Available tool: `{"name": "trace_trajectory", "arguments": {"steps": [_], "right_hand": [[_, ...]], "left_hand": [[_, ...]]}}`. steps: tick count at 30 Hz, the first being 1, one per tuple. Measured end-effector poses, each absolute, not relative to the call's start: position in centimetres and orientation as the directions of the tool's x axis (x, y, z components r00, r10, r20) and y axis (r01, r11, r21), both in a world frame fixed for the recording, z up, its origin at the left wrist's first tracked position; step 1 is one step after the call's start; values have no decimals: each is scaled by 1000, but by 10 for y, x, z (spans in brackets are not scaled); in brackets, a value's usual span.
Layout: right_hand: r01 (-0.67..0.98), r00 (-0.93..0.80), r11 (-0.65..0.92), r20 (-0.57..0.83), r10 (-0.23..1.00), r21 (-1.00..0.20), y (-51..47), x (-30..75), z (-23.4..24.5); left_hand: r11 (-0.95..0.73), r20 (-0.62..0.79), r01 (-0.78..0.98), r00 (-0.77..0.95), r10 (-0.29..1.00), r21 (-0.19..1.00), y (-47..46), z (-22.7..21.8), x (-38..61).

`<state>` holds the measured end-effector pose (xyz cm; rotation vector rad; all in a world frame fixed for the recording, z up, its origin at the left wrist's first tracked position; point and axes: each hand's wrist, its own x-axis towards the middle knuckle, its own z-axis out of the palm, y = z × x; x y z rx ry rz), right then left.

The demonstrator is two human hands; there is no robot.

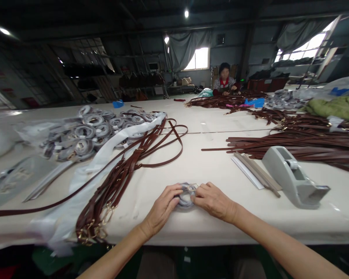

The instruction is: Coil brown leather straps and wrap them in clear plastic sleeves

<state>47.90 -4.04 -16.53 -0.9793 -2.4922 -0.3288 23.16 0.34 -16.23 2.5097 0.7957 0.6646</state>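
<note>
A coiled strap (186,202) in greyish wrapping lies on the white table near its front edge, with a gold-coloured metal buckle (193,187) at its upper right. My left hand (166,201) grips the coil's left side, thumb and fingers closed on its rim. On the right side, my right hand (211,199) pinches the coil beside the buckle, fingers curled. Part of the coil is hidden under the fingers of both hands. Left of my hands lies a bundle of brown leather straps (125,170) with gold metal clasps at the near end.
Wrapped coils (85,131) are heaped at the left. A grey tape dispenser (291,178) stands at the right beside flat strips (256,172). More brown straps (296,145) lie behind it. A person (225,81) sits across the table (163,221). A green cloth (334,108) lies far right.
</note>
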Motion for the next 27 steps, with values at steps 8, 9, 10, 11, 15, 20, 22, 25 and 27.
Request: {"name": "trace_trajectory", "arguments": {"steps": [8, 9, 10, 11, 15, 20, 22, 25, 27], "right_hand": [[684, -649, 727, 502, 572, 56, -45, 477, -171], [681, -653, 730, 498, 570, 58, -44, 477, -171], [677, -660, 733, 495, 566, 64, -44, 477, -170], [673, -666, 736, 490, 562, 71, -43, 477, -168], [668, -688, 740, 448, 572, 81, -42, 478, -162], [668, -689, 741, 426, 586, 62, -45, 478, -160], [666, -692, 744, 419, 588, 57, -45, 478, -160], [664, -699, 745, 402, 591, 59, -43, 478, -158], [660, -707, 748, 388, 591, 64, -42, 479, -157]], "left_hand": [[-604, 285, 375, 630, 722, 704, -3, -179, 218], [-583, 277, 371, 617, 736, 723, -3, -178, 219], [-558, 266, 365, 605, 750, 746, -3, -176, 220], [-528, 249, 359, 592, 766, 770, -2, -173, 221], [-343, 154, 359, 461, 874, 868, 4, -155, 226], [-69, -56, 350, 336, 940, 934, 12, -145, 237], [50, -168, 336, 333, 928, 941, 15, -142, 241], [212, -314, 320, 312, 897, 923, 16, -136, 246], [277, -374, 318, 300, 878, 907, 16, -131, 247]]}}
